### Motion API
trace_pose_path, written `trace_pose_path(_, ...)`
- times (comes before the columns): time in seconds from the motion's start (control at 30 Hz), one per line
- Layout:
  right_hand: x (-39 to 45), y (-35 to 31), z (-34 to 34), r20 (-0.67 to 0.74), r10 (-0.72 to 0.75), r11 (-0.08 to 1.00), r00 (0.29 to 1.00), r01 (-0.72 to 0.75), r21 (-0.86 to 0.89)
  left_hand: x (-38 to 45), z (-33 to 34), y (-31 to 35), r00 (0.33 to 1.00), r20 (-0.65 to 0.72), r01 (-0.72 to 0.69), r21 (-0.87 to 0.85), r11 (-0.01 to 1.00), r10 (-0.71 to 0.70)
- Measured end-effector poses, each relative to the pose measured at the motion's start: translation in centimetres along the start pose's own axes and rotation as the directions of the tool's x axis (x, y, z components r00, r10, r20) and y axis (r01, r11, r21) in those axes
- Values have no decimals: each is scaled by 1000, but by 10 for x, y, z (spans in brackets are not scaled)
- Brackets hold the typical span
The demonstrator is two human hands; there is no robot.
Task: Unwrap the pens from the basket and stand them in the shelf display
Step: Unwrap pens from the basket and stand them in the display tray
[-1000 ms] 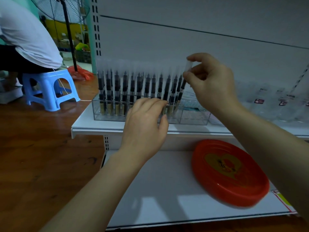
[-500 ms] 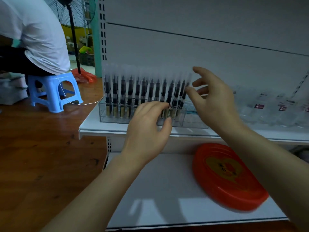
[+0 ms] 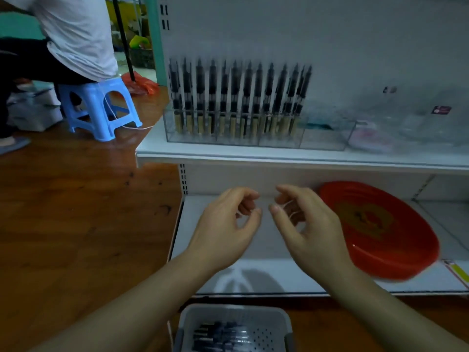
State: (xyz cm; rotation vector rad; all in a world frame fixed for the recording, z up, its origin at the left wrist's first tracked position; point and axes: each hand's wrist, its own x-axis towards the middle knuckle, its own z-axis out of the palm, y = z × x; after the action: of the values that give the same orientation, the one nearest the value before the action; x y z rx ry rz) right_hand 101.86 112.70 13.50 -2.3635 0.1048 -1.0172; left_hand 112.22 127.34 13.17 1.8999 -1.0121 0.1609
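A clear display box (image 3: 228, 141) stands on the upper shelf, holding a row of several black pens (image 3: 238, 97) upright, filled from its left end to about the middle. A grey perforated basket (image 3: 253, 308) sits on the floor at the bottom edge, with several wrapped dark pens (image 3: 220, 335) lying in it. My left hand (image 3: 225, 224) and my right hand (image 3: 307, 224) hover side by side in front of the lower shelf, above the basket. Their fingers are loosely curled, thumbs nearly facing, and I see nothing held in either.
A red oval tray (image 3: 375, 229) lies on the lower shelf (image 3: 266, 275) right of my hands. Clear packets (image 3: 431, 118) fill the upper shelf's right side. A person (image 3: 76, 34) sits on a blue stool (image 3: 99, 110) at the left, on the wooden floor.
My right hand let go of the pen it stood at the row's right end. Both hands dropped from the display to the lower shelf. The view tilted down, bringing the basket in.
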Motion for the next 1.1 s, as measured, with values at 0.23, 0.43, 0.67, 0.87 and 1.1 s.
trace_pose_path(0.23,-91,35,42,360,110,993,926,-86,-81,-61,27,-63,924,318,183,112,977,-210)
trace_pose_path(0.43,-145,58,64,665,135,985,735,-30,-168,-101,40,-94,724,610,213,247,945,-322)
trace_pose_path(0.67,-186,73,88,911,236,960,339,66,-274,-160,71,-117,379,849,115,352,929,-368)
trace_pose_path(0.87,-208,80,111,950,287,948,124,104,-300,-182,83,-129,259,883,92,381,920,-392)
trace_pose_path(1.1,-215,80,123,949,313,945,45,85,-316,-179,88,-138,171,904,78,384,920,-392)
